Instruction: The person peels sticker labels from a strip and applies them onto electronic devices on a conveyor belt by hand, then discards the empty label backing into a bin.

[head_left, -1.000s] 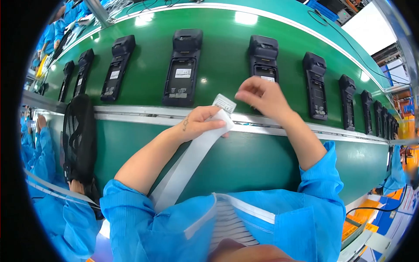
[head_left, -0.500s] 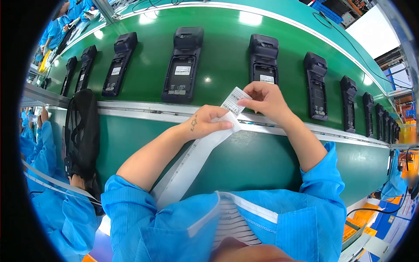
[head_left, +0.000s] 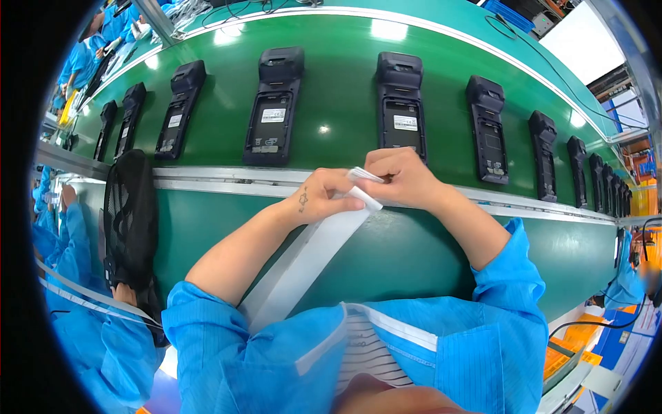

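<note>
A long white strip of label backing (head_left: 314,252) hangs from my hands toward my chest. My left hand (head_left: 323,193) pinches it near its upper end between thumb and fingers. My right hand (head_left: 405,178) is closed on a printed white label (head_left: 365,175) at that end, touching or almost touching my left fingers. The strip bends between the two hands. Beyond them on the green belt lies a dark handheld terminal (head_left: 400,86) with a white sticker (head_left: 405,123) in its open bay. My right hand covers its lower edge.
Several more terminals line the green belt (head_left: 334,90); the one to the left (head_left: 274,103) has a sticker, and the one to the right (head_left: 489,131) shows none. A metal rail (head_left: 227,176) edges the belt. A black mesh bag (head_left: 129,221) and a co-worker's sleeve (head_left: 114,352) are at left.
My right hand has come left and down to my left hand. The printed label, facing me before, is now tilted and mostly hidden by fingers. The terminals appear slightly farther left.
</note>
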Motion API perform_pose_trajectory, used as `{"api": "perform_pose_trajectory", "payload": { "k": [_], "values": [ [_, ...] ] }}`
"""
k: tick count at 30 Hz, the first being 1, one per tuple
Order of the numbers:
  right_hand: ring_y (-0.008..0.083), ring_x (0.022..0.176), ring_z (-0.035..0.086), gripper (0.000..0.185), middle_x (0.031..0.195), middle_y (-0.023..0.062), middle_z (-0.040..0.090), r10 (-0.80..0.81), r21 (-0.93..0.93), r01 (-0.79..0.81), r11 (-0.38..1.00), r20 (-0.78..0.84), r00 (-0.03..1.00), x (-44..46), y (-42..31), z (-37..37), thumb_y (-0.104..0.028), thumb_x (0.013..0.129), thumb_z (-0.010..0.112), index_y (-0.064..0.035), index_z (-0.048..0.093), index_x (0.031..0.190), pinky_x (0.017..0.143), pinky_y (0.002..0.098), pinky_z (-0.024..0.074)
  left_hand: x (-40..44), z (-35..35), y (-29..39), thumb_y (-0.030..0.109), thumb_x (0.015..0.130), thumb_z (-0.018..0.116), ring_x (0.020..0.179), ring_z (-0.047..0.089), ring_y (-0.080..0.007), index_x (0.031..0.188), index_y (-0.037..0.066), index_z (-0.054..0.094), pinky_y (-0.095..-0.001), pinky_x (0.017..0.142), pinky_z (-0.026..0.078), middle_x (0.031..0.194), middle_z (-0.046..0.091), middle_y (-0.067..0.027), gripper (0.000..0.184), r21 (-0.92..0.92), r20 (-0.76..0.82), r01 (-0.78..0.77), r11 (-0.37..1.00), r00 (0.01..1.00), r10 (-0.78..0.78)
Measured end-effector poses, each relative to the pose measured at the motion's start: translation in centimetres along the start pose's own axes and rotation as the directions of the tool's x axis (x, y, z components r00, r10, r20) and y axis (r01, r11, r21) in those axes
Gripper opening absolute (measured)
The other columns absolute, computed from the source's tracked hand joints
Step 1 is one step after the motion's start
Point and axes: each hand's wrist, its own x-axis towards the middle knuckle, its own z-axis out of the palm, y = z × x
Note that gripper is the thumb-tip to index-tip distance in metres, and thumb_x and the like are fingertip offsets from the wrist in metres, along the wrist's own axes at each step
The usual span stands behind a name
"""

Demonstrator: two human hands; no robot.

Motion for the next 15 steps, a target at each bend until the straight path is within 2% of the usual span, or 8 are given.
{"api": "perform_pose_trajectory", "payload": {
  "k": [1,4,5,8,12,15],
  "values": [
    [0.0113,0.051,0.05,0.016,0.062,0.007,0.056,-0.02,-0.03,0.019,0.999,-0.045,0.999,0.1,-0.2,0.4,-0.016,0.075,0.062,-0.0011,0.063,0.07,0.046,0.0282,0.0377,0.0,0.0,0.5,0.009,0.074,0.063,0.08,0.057,-0.0154,0.087,0.0,0.065,-0.0278,0.071,0.042,0.082,0.064,-0.0109,0.016,0.084,0.0,0.062,0.995,0.998,-0.062],
    [0.0073,0.058,0.052,0.015,0.066,0.0046,0.057,0.171,0.077,-0.163,0.984,-0.126,0.977,0.1,-0.6,1.0,-0.013,0.076,0.062,0.0021,0.061,0.078,0.048,0.023,0.04,0.2,0.6,0.1,0.011,0.075,0.062,0.073,0.059,-0.0148,0.087,-0.002,0.064,-0.0251,0.066,0.045,0.078,0.064,-0.0099,0.017,-0.129,-0.114,0.157,0.979,0.979,-0.172],
    [0.0073,0.06,0.056,0.015,0.07,0.0055,0.061,0.409,0.311,-0.367,0.877,-0.081,0.909,0.0,-1.2,0.9,-0.012,0.078,0.063,0.0017,0.059,0.081,0.053,0.021,0.0439,0.3,0.7,0.3,0.014,0.078,0.061,0.069,0.06,-0.0139,0.087,-0.003,0.063,-0.024,0.062,0.047,0.078,0.064,-0.0095,0.019,-0.145,-0.116,0.212,0.967,0.966,-0.229],
    [0.0073,0.061,0.056,0.012,0.073,0.0048,0.062,0.393,0.612,-0.219,0.76,-0.164,0.905,-0.2,0.7,1.0,-0.011,0.079,0.063,-0.0001,0.057,0.082,0.054,0.0202,0.0448,0.5,0.7,0.4,0.014,0.078,0.062,0.074,0.057,-0.01,0.09,0.0,0.065,-0.0231,0.067,0.045,0.082,0.064,-0.0052,0.018,-0.139,-0.185,0.261,0.955,0.941,-0.284],
    [0.0066,0.059,0.054,0.012,0.07,0.0044,0.059,0.338,0.659,-0.109,0.744,-0.231,0.912,-0.7,1.0,1.2,-0.009,0.077,0.064,0.0,0.057,0.08,0.05,0.0209,0.044,0.8,1.3,0.6,0.013,0.079,0.061,0.071,0.058,-0.0106,0.093,0.0,0.063,-0.0238,0.066,0.046,0.079,0.064,-0.0053,0.019,-0.177,-0.192,0.212,0.961,0.951,-0.244],
    [0.0068,0.061,0.054,0.009,0.074,0.0041,0.059,0.167,0.36,0.014,0.933,-0.465,0.869,-1.0,1.5,1.2,-0.008,0.077,0.064,0.0003,0.059,0.078,0.053,0.0202,0.0442,0.7,1.6,0.3,0.011,0.08,0.061,0.069,0.059,-0.0115,0.092,-0.001,0.063,-0.024,0.063,0.047,0.079,0.063,-0.0064,0.018,-0.2,-0.165,0.274,0.941,0.937,-0.308]
  ]
}}
